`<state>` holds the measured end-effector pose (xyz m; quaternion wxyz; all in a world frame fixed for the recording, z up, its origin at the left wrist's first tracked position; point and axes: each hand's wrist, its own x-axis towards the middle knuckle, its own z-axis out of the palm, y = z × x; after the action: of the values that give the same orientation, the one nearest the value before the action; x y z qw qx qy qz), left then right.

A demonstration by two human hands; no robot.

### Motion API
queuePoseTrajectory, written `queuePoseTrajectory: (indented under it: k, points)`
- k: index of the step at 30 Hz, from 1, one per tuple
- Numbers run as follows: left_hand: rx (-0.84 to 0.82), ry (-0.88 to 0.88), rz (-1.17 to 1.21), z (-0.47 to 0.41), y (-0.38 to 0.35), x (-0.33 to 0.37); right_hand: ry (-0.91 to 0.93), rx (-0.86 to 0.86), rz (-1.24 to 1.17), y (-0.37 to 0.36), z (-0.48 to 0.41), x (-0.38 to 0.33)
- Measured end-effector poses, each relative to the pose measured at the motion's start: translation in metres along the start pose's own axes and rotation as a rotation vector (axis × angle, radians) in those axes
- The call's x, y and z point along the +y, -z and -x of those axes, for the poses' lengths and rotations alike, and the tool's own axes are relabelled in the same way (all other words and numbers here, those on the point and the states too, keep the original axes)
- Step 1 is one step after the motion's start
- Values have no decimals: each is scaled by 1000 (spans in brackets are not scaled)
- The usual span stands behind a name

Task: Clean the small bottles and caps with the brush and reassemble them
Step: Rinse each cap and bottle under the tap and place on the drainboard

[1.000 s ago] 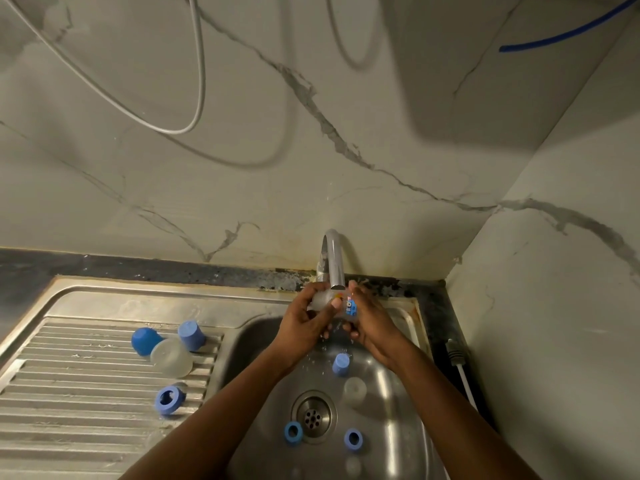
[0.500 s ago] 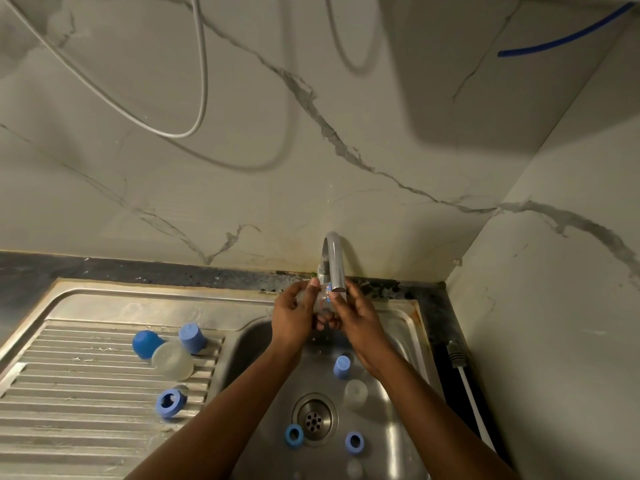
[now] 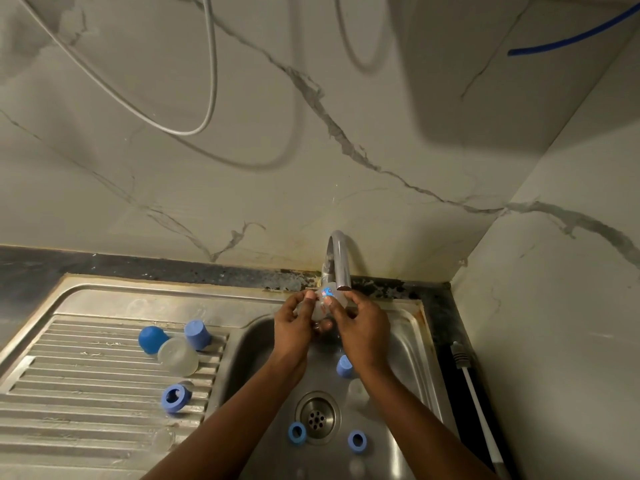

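My left hand (image 3: 293, 320) and my right hand (image 3: 360, 323) together hold a small clear bottle (image 3: 323, 299) with a blue sticker, right under the spout of the tap (image 3: 337, 261). In the sink basin (image 3: 408, 341) lie a blue cap (image 3: 344, 367) and two blue rings (image 3: 297, 434) (image 3: 357, 441) beside the drain (image 3: 317, 415). On the drainboard (image 3: 69, 393) rest a round blue cap (image 3: 151, 339), a blue cap (image 3: 197, 335), a clear dome-shaped piece (image 3: 177, 356) and a blue ring (image 3: 176, 397). A brush (image 3: 476, 403) with a white handle lies on the dark ledge to the right of the sink.
A marble-look wall rises behind the tap and along the right side. A grey cable (image 3: 207, 81) loops on the back wall, and a blue tube (image 3: 571, 36) runs at the top right. A dark counter strip (image 3: 138, 268) borders the back of the sink.
Both hands rose with the bottle from just above the basin to the tap's spout, then turned the bottle so its blue sticker faces up.
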<state>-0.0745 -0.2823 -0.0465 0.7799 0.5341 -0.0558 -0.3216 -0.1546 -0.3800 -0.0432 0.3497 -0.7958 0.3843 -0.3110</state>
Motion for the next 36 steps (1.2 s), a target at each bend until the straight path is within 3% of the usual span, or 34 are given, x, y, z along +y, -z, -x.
queuePoseTrajectory:
  k: [4, 8, 16, 23, 29, 36]
  points:
    - [-7, 32, 11, 1, -3, 3, 60, -186, 45, 2, 3, -1]
    - [-76, -6, -90, 4, -6, 4, -168, -332, -170, 2, -4, -2]
    - [-284, -19, -132, 10, -16, 18, -468, -297, -545, 35, -28, 7]
    - [-243, -279, -687, -5, -25, 6, -387, -234, -548, 47, -20, 5]
    - [-63, 69, -443, -12, -38, 6, -228, -312, -524, 49, -14, 7]
    - [-167, 182, -345, -9, -39, 14, -239, -293, -575, 51, -11, 21]
